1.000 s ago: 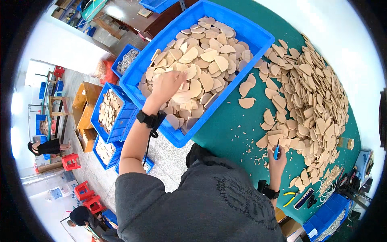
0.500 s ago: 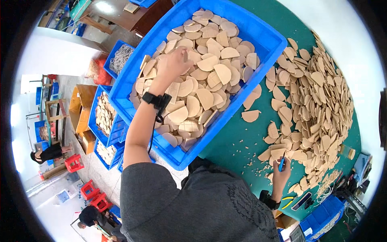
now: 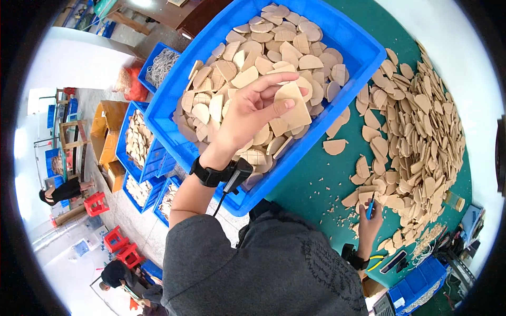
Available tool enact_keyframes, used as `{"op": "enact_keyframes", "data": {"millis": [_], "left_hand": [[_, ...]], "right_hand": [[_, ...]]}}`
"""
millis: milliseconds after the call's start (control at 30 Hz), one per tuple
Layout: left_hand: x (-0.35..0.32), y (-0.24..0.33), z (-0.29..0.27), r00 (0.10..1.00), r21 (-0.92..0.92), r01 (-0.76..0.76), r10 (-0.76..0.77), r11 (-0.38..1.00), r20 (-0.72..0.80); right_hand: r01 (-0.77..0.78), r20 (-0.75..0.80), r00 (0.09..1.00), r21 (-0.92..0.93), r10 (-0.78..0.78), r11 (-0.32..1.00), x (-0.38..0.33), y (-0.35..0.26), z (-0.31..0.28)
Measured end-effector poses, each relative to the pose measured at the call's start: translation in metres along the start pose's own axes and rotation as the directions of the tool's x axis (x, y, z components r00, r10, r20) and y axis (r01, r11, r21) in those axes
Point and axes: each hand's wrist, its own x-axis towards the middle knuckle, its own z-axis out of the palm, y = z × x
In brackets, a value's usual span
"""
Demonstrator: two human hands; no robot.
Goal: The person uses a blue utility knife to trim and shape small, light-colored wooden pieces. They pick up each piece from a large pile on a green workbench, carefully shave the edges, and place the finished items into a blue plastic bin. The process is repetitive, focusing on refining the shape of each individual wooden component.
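Observation:
Above the big blue bin (image 3: 158,118), my left hand (image 3: 250,113) pinches a flat tan half-round piece (image 3: 296,108) between thumb and fingers. Many similar half-round pieces (image 3: 311,62), some with lines scored across them, fill the bin beneath it. Over on the right, my right hand (image 3: 369,225) is closed around a slim blue-handled tool (image 3: 370,208) with a thin dark tip pointing up. That tip is too small to identify. Its tip is beside the near edge of a large heap of tan pieces (image 3: 416,137) on the green table (image 3: 300,184).
Crumbs and yellow-handled pliers (image 3: 376,262) lie on the table near my right wrist. A small jar (image 3: 454,201) stands by the heap. Smaller blue bins (image 3: 126,150) and cardboard boxes (image 3: 105,124) sit on the floor at left. Another person (image 3: 118,274) is at lower left.
My left hand has come up from among the pieces in the bin and moved right, now with one half-round piece in it. My right hand has barely moved.

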Motion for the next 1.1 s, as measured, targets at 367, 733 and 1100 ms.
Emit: {"op": "enact_keyframes", "data": {"millis": [367, 733, 1100], "left_hand": [[-0.018, 0.009, 0.016, 0.979, 0.122, -0.197, 0.203, 0.973, -0.033], [-0.002, 0.008, -0.01, 0.959, 0.212, 0.027, 0.035, 0.977, -0.281], [0.021, 0.002, -0.004, 0.962, -0.422, 0.143, -0.226, 0.895, -0.153]], "right_hand": [[0.099, -0.035, 0.995, 0.05, -0.097, 0.994, -0.005, 0.007, 0.002], [0.036, 0.022, 0.999, 0.002, -0.036, 0.999, 0.001, 0.008, 0.007], [0.014, 0.028, 0.999, 0.008, -0.014, 1.0, 0.014, 0.014, 0.009]]}}
